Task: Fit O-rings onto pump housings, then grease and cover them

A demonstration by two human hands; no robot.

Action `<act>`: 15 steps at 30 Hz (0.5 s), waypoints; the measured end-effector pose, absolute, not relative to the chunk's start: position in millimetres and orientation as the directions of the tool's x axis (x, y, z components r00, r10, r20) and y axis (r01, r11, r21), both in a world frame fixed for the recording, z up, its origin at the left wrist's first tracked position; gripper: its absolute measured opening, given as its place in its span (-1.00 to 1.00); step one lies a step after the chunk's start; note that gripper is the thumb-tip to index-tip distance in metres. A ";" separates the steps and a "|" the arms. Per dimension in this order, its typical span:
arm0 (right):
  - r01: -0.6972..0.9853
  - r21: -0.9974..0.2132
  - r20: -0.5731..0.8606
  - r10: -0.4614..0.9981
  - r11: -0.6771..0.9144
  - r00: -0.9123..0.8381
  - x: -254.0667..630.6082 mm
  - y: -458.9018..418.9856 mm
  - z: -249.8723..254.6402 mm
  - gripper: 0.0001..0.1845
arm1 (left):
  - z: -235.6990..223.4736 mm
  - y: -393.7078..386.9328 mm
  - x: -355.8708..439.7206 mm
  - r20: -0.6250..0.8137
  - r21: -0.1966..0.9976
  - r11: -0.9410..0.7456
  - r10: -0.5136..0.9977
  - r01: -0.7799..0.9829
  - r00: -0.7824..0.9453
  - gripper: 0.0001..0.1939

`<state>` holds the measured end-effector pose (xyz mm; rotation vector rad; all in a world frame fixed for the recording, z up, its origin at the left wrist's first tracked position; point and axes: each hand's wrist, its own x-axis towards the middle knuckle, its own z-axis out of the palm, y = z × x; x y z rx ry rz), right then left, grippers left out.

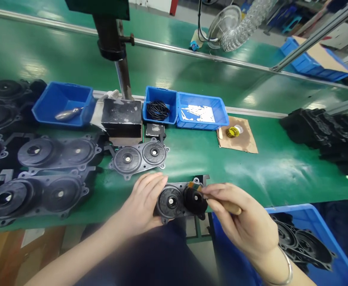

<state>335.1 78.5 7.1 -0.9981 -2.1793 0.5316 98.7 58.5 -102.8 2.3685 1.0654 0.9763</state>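
A black two-ring plastic housing (170, 201) sits at the front edge of the green bench. My left hand (145, 198) grips its left end, thumb below and fingers over the top. In my right hand (242, 214) is a small wooden-handled brush (229, 205), pinched between thumb and fingers. Its bristle end touches the rim of the housing's right ring, which looks darker and shinier than the left one. Just behind lies a second housing (140, 157), with a pale spot in the centre of each ring.
More housings (57, 153) stand at left; dark parts are stacked at right (325, 135). Blue bins hold a metal tool (69, 114), black rubber rings (158, 110) and white pieces (197, 113). A yellow-filled jar (232, 132) rests on cardboard. A press column (123, 75) rises behind.
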 end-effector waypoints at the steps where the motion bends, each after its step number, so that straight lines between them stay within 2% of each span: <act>1: 0.513 -0.603 0.400 0.788 0.611 -0.469 335.9 78.9 5.8 -0.86 | -103.1 58.6 98.6 0.436 0.571 -0.645 0.762 0.508 0.478 -0.02; 6: 0.513 -0.675 0.341 0.841 0.530 -0.421 337.2 76.9 0.4 -0.83 | -102.2 59.2 98.0 0.425 0.580 -0.639 0.767 0.505 0.481 -0.05; 11: 0.523 -0.691 0.323 0.860 0.499 -0.394 338.6 75.1 3.6 -0.86 | -101.0 58.9 97.1 0.428 0.583 -0.639 0.766 0.501 0.479 -0.06; 15: 0.430 -0.798 0.379 0.906 0.423 -0.188 341.7 72.1 8.2 -0.89 | -102.5 58.1 96.8 0.426 0.584 -0.637 0.768 0.503 0.478 -0.04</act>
